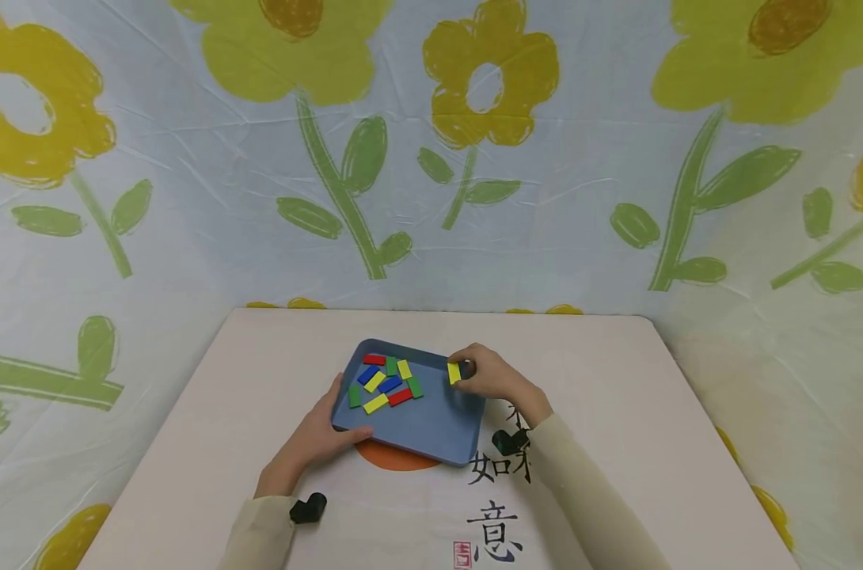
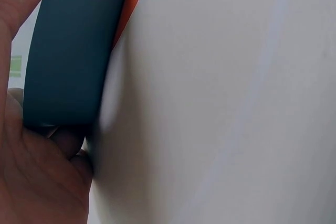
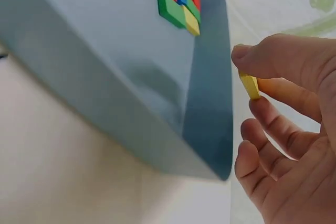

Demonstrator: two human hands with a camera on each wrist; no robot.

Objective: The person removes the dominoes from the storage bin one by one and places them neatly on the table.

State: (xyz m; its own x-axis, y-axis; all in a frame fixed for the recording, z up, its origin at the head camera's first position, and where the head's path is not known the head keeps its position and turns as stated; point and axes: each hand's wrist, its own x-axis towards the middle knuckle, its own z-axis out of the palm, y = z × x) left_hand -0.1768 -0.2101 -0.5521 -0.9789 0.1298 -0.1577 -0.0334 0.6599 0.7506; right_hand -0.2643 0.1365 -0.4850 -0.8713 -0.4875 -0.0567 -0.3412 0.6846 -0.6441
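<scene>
A blue-grey rectangular tray (image 1: 435,423) sits slightly turned on the table. My left hand (image 1: 319,434) grips its near left corner, the thumb along the near side; in the left wrist view some fingers curl under the tray wall (image 2: 68,61). Between thumb and fingertips, my right hand (image 1: 494,375) pinches a small yellow block (image 1: 454,373) by the tray's far right corner. The right wrist view shows that yellow block (image 3: 250,86) close beside the rim, other fingers loosely bent. Several red, blue, green and yellow blocks (image 1: 390,384) lie flat in the tray's left half.
The table has a pale cloth (image 1: 210,412) with black characters (image 1: 499,530) and an orange patch (image 1: 396,457) partly under the tray. A flower-printed curtain (image 1: 560,206) stands behind and at both sides. Dark devices (image 1: 308,508) are worn on both wrists.
</scene>
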